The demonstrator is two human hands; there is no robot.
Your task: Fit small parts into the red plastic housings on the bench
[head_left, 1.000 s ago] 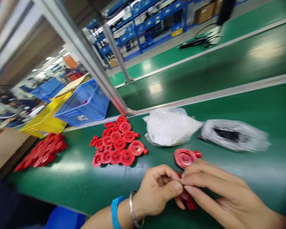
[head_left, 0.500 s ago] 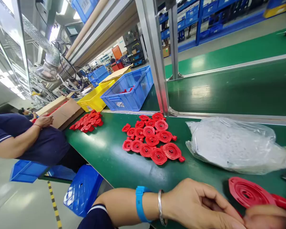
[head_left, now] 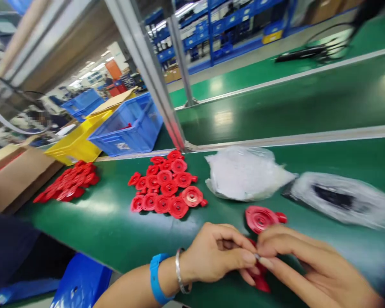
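Note:
My left hand [head_left: 221, 254], with a blue wristband and a silver bracelet, is closed in a pinch at lower centre. My right hand [head_left: 311, 265] pinches from the other side, so the fingertips almost meet. A small grey piece [head_left: 257, 256] shows between them; its exact kind is too small to make out. Under the fingers is a red plastic part [head_left: 261, 280], mostly hidden; whether it is held or lies on the table, I cannot tell. Just beyond my right fingertips, a round red plastic part with a side spout [head_left: 259, 219] rests on the table.
Several round red parts [head_left: 165, 182] lie grouped on the green table [head_left: 112, 231], with another heap [head_left: 72, 182] farther left. Bags of white [head_left: 244, 173] and black [head_left: 333, 196] contents lie right. A metal post [head_left: 147, 72], blue crate [head_left: 128, 128] and yellow crate [head_left: 80, 139] stand behind.
The view has swung right, bringing both hands fully into sight and showing the second bag. My hands are now close together at a small grey piece over a red part.

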